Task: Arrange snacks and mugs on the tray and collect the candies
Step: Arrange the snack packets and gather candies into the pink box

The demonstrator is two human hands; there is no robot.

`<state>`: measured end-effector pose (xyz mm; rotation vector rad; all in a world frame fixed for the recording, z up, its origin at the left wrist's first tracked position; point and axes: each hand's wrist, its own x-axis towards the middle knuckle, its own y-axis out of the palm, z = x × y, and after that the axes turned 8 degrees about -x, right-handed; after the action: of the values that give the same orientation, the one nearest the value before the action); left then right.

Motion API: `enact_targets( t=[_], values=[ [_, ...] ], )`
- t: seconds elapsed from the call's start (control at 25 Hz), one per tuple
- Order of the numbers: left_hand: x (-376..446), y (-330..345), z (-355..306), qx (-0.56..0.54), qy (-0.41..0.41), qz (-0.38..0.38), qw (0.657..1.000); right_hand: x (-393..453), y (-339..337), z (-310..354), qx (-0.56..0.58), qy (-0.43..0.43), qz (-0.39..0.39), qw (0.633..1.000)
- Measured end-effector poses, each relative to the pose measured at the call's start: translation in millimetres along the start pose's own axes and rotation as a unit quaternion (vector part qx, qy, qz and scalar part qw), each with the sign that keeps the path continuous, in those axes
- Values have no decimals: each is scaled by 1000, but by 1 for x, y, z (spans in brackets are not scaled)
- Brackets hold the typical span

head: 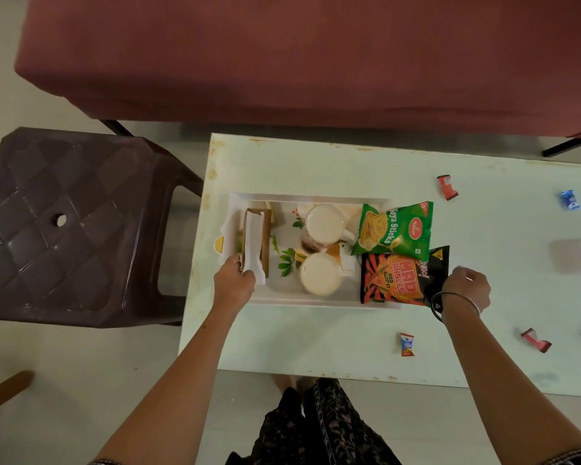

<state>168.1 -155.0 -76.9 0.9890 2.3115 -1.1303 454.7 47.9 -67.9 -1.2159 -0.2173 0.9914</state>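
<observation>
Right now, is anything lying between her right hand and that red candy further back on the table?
No. Bare tabletop separates the right hand from the red candy; the snack packets lie to the left.

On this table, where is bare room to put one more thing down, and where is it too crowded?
Free: the table strip behind the tray, and the front strip left of the blue-orange candy. Crowded: the tray, filled by two mugs, the green packet, the red packet and a holder under the left hand. Candies scatter the right side.
</observation>
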Motion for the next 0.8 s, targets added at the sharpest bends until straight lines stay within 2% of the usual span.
enact_targets(
  t=[0.08,0.16,0.28,0.32,0.4,0.52,0.64,0.8],
  values=[
    [1,0,-1,-12,5,-13,1000,2,0,3,4,17,11,1000],
    [4,-4,-2,-27,9,-70,997,12,-2,5,-28,30,29,999],
    [20,-12,-2,-24,10,-154,988,38,-2,7,-36,44,169,984],
    [28,-14,-2,-21,-3,-156,988,42,-2,10,-26,44,223,973],
    [47,-19,0,-20,-49,-131,990,49,2,16,-30,27,273,961],
    [75,-24,5,-70,-107,-95,987,54,13,25,-31,33,307,951],
    [92,-24,10,-155,-137,-93,974,56,21,27,5,73,365,928],
    [102,-26,18,-232,-179,-81,952,69,34,25,19,80,419,904]
  ],
)
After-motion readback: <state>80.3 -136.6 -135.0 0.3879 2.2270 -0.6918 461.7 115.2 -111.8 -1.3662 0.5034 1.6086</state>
